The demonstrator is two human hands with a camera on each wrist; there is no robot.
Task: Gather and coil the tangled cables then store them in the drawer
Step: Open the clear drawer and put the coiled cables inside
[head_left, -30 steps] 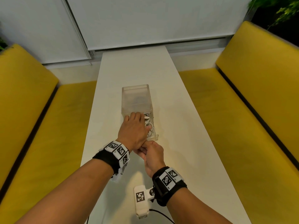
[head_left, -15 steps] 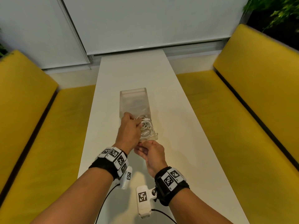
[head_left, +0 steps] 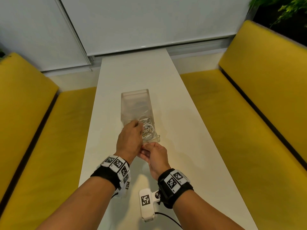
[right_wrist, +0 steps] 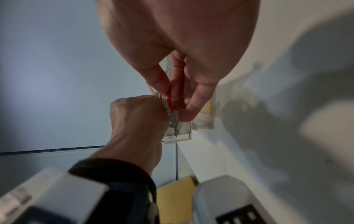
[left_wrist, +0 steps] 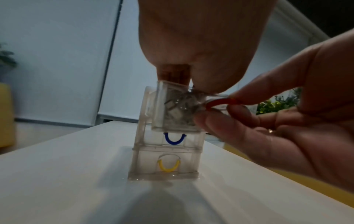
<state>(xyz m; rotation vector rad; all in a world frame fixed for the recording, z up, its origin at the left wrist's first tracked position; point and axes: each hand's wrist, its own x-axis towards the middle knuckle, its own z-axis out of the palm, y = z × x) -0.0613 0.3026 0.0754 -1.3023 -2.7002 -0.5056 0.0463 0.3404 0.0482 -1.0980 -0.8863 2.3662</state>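
A clear plastic drawer unit (head_left: 134, 100) stands mid-table with its top drawer (left_wrist: 172, 115) pulled out toward me. White coiled cables (head_left: 149, 131) lie in the drawer. My left hand (head_left: 132, 131) reaches into the drawer's left side from above, its curled fingers on the cables. In the left wrist view its fingertips (left_wrist: 173, 74) dip inside the drawer. Just in front of the drawer, my right hand (head_left: 149, 146) pinches the red loop handle (left_wrist: 216, 103) between thumb and fingers. The same red loop handle (right_wrist: 169, 101) shows in the right wrist view.
Two lower drawers, one with a blue handle (left_wrist: 174, 138) and one with a yellow handle (left_wrist: 168, 166), are closed. The long white table (head_left: 182, 130) runs between yellow benches (head_left: 249, 113) on both sides. A window blind (head_left: 149, 22) closes the far end.
My left hand has slid off the top of the coil toward the drawer's left side, uncovering more of the white cables. The right hand keeps its pinch at the drawer front.
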